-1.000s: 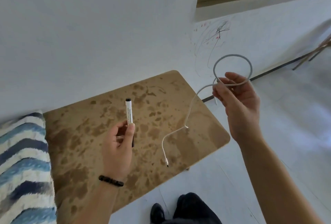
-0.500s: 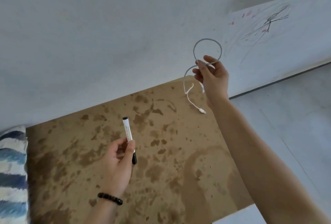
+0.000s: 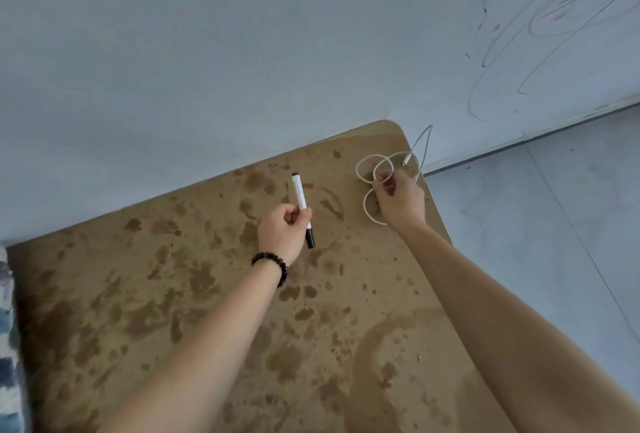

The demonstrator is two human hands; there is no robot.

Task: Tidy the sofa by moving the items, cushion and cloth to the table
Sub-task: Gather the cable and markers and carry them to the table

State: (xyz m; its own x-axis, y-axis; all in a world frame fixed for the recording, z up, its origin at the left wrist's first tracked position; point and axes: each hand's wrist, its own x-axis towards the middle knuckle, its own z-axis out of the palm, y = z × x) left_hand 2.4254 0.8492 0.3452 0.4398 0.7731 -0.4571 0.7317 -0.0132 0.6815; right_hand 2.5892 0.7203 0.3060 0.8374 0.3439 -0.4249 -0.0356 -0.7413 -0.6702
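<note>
The right hand (image 3: 398, 202) pinches the soft, floppy white cable (image 3: 369, 169) where its loops cross, while the left hand (image 3: 282, 230) fingers wrap the light, stiff marker (image 3: 300, 200) mid-body.

Both bare forearms reach toward twelve o'clock. The left hand (image 3: 284, 230), beaded bracelet (image 3: 272, 264) at its wrist, curls into a fist-like grip. At its two o'clock, the right hand (image 3: 400, 200) pinches with fingertips (image 3: 381, 178), knuckles up.

A white marker (image 3: 301, 204) with black cap, white cable (image 3: 375, 169), black bead bracelet (image 3: 273, 264), brown blotchy table (image 3: 173, 294), scribbled pale wall (image 3: 242, 52).
</note>
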